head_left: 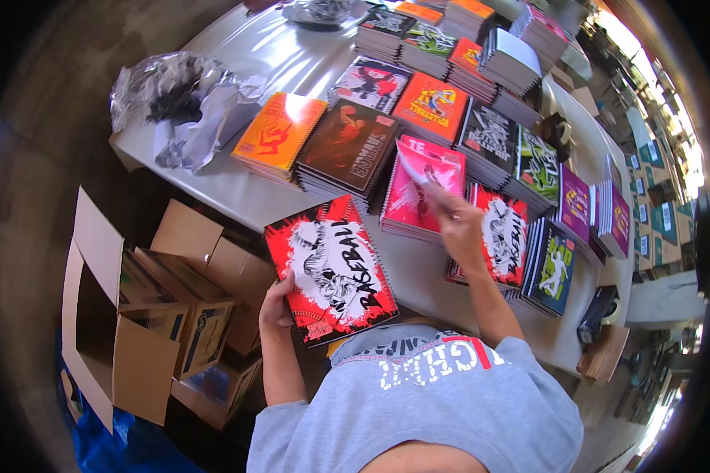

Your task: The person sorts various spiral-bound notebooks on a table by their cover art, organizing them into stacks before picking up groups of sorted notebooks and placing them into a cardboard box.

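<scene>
My left hand [277, 303] grips the lower left edge of a spiral notebook [335, 272] with a red, black and white baseball cover. It is held off the table, in front of my body. Over a stack of pink spiral notebooks [406, 205], my right hand [459, 225] is closed on a pink notebook [415, 167], tilted so that its pale edge shows. The fingertips are partly hidden. Just right of this hand lies a stack of matching baseball notebooks [503, 236]. A brown-covered stack [345, 150] stands left of the pink one.
More notebook stacks, orange [280, 134], green [537, 167], dark blue [551, 268] and purple [574, 201], crowd the white table [189, 185]. Crumpled clear plastic [173, 94] lies at its left end. Open cardboard boxes [146, 355] stand lower left. A tape dispenser [599, 307] sits at the right edge.
</scene>
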`<state>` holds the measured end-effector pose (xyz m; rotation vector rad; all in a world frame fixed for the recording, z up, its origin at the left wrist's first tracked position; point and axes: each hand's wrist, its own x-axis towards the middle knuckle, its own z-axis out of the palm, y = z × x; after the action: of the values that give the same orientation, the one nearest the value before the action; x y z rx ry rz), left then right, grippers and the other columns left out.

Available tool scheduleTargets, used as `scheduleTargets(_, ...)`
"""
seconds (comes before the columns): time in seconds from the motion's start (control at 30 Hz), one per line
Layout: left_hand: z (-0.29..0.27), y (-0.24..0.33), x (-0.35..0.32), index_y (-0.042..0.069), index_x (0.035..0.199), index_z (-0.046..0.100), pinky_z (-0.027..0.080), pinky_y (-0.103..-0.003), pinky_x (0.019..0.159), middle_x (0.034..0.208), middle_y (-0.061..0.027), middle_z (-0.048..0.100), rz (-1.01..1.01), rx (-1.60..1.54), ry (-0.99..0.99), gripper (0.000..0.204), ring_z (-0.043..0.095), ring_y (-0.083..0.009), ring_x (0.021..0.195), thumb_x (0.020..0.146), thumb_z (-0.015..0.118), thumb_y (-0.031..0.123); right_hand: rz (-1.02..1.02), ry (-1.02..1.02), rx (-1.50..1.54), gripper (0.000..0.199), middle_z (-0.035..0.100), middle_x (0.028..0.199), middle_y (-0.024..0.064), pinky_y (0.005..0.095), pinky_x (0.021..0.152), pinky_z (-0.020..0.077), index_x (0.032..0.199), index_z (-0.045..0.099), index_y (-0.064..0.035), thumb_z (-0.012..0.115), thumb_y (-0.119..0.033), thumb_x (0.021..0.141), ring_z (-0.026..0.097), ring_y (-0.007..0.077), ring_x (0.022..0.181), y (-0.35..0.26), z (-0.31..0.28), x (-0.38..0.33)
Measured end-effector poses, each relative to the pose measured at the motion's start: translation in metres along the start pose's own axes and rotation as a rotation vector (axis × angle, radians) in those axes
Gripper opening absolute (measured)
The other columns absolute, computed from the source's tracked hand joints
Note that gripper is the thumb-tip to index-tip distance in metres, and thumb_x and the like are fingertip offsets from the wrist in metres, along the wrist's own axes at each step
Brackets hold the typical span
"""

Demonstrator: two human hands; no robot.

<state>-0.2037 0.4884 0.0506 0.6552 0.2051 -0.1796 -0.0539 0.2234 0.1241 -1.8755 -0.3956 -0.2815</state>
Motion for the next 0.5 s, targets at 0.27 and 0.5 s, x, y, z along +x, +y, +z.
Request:
scheduleTargets(0.27, 0.018, -0.009, 0.025, -0.002, 0.123, 0.041, 0.046, -0.045, 0.087, 0.115, -0.0194, 0.054, 0.067, -0.590, -0.181, 0.062, 0.056, -0.0322, 0.101, 0.073, 0.058, 0.031, -0.413, -1.200, 0.156, 0.044, 0.063, 0.104, 0.0092, 0.0320, 0.093, 0.0411, 0.096, 0.064, -0.0040, 0.047, 0.018, 0.062, 0.053, 0.0218, 0.111, -0.045, 0.040, 0.079)
scheduleTargets(0.5, -0.016, -0.023, -0.005, -0.007, 0.118, 0.043, 0.047, -0.045, 0.086, 0.107, -0.0208, 0.056, 0.190, -0.474, -0.077, 0.070, 0.058, -0.0342, 0.094, 0.051, 0.050, 0.009, -0.303, -0.630, -0.315, 0.050, 0.037, 0.134, 0.0203, 0.0383, 0.102, 0.0302, 0.125, 0.047, -0.0084, 0.061, -0.014, 0.078, 0.037, 0.0330, 0.124, 0.014, 0.142, 0.103)
